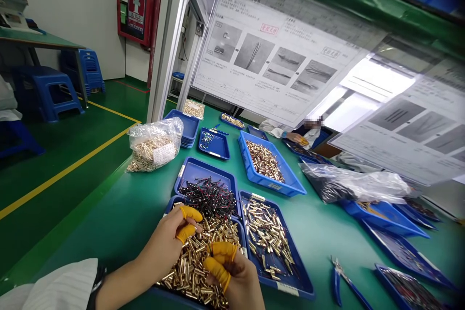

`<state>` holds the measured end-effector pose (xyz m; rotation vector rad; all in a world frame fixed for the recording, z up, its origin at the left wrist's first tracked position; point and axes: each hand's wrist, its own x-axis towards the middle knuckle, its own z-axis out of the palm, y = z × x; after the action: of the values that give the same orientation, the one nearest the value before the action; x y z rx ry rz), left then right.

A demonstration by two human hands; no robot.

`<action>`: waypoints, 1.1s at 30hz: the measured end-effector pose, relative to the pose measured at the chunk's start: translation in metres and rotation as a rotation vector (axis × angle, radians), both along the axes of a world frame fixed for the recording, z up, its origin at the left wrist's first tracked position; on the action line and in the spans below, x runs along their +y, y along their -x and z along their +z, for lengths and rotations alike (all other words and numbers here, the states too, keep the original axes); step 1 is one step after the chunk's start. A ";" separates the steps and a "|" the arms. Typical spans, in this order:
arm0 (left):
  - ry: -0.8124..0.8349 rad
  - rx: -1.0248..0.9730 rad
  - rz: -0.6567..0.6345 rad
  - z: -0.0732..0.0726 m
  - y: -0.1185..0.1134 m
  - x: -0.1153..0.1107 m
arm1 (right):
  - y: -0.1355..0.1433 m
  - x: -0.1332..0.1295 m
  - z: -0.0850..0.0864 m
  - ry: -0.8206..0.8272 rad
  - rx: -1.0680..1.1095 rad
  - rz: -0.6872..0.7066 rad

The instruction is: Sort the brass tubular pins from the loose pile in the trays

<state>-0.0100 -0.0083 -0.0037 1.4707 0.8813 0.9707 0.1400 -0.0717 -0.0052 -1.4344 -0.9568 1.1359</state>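
Note:
My left hand (165, 240), with yellow finger cots on thumb and forefinger, curls its fingers over the near tray of brass-coloured metal tubes (187, 271). Whatever its fingertips hold is too small to name. My right hand (241, 276), with matching cots, is closed in a pinch over the same tubes; a small dark bit shows at its fingertips, but I cannot make it out. Just beyond lies a blue tray (192, 167) heaped with black and red wire pieces (212, 196). To the right, another blue tray (300, 281) holds brass tubes with dark wires attached (267, 232).
A plastic bag of brass parts (154, 147) stands left, beside stacked blue trays (185, 128). Behind is a blue bin (290, 186) of parts. Blue-handled pliers (337, 276) lie right. A clear bag (356, 184) and a co-worker's hand (298, 139) are farther off. Instruction sheets (269, 43) hang above.

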 end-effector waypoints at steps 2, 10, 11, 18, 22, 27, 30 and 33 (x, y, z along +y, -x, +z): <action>0.048 0.049 -0.015 -0.001 -0.001 -0.001 | 0.001 -0.001 -0.003 -0.064 -0.058 -0.045; -0.122 0.191 -0.067 0.006 -0.002 -0.003 | -0.001 -0.004 -0.015 -0.250 -0.428 -0.073; -0.130 0.187 -0.070 0.006 -0.002 -0.003 | -0.001 -0.004 -0.015 -0.258 -0.436 -0.073; -0.167 0.186 -0.098 0.005 -0.002 -0.003 | -0.005 -0.004 -0.005 -0.215 -0.519 0.097; -0.206 0.200 -0.123 0.004 -0.001 -0.003 | -0.003 -0.004 -0.003 -0.242 -0.525 0.086; -0.247 0.213 -0.145 0.003 0.000 -0.003 | 0.000 -0.005 -0.001 -0.211 -0.517 0.093; -0.300 0.221 -0.178 -0.001 -0.001 -0.004 | -0.002 -0.004 -0.002 -0.212 -0.518 0.110; -0.288 0.227 -0.189 -0.006 -0.002 -0.006 | -0.003 -0.004 -0.011 -0.254 -0.471 0.000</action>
<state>-0.0078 -0.0138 -0.0094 1.9034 0.7666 0.8241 0.1427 -0.0758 -0.0157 -1.5170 -1.3739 0.6522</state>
